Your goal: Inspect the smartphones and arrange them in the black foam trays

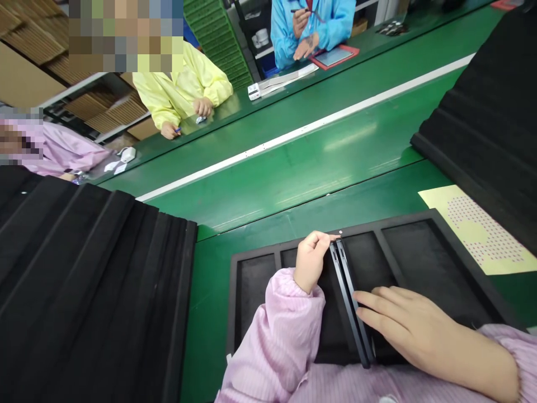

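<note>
Object: two thin dark tablets [350, 302], standing on edge side by side, touching, over the divider of a black foam tray [419, 215].
Location: tray lies on the green bench [293, 168], just in front of the person; the tablets rise from its middle compartments.
Handling, judged: stiff, flat slabs, probably moderate in weight; smooth edges look slippery, and glass faces would be fragile (faces not visible from this angle, so glass is assumed).
Best hold, judged: by the long edges or a corner, not the flat faces.
Left hand [310, 260]: fingers curled together, pinching the far top corner of the tablets; closed on them.
Right hand [413, 330]: fingers extended and close together, laid flat against the side of the nearer tablet; bracing rather than clasping.
Nearby: stacks of black trays [84, 280] at left and upper right; yellow sheet [474, 229] with dots beside the tray.
Others: people in yellow and blue coats across the bench.
</note>
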A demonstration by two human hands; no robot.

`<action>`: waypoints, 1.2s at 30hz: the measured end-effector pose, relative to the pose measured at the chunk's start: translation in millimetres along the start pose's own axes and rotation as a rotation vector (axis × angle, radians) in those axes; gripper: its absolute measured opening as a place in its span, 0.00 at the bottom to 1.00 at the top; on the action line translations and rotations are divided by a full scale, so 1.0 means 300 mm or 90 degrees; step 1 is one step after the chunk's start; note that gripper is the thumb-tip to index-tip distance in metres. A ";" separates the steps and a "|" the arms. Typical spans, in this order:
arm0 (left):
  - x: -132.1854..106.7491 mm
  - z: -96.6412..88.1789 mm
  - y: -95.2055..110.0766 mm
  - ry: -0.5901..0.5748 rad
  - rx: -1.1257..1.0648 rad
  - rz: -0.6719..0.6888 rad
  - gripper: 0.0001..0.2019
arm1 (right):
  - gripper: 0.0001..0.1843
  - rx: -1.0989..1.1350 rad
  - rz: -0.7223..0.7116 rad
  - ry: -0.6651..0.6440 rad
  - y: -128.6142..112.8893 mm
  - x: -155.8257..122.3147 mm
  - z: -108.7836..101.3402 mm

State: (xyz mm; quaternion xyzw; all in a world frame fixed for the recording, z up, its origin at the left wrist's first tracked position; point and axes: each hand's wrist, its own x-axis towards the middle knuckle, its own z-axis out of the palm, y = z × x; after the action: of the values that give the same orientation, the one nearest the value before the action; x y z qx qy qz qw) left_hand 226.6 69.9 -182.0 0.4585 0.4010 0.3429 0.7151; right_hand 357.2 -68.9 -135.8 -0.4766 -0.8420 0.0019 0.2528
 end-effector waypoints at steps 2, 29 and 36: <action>-0.002 -0.002 0.000 -0.004 -0.001 0.000 0.15 | 0.14 0.050 0.054 0.029 0.007 0.012 0.013; -0.004 -0.011 0.014 -0.009 -0.012 0.008 0.12 | 0.20 -0.082 -0.259 -0.050 0.289 0.188 0.001; -0.005 -0.013 0.013 -0.010 -0.003 0.007 0.12 | 0.20 -0.089 -0.262 -0.058 0.294 0.188 0.002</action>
State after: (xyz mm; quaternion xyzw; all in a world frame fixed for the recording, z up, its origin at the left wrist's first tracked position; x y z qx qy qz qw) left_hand 222.0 71.3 -178.9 0.4614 0.3920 0.3439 0.7178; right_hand 404.1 24.7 -133.9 -0.3103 -0.9302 -0.0865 0.1759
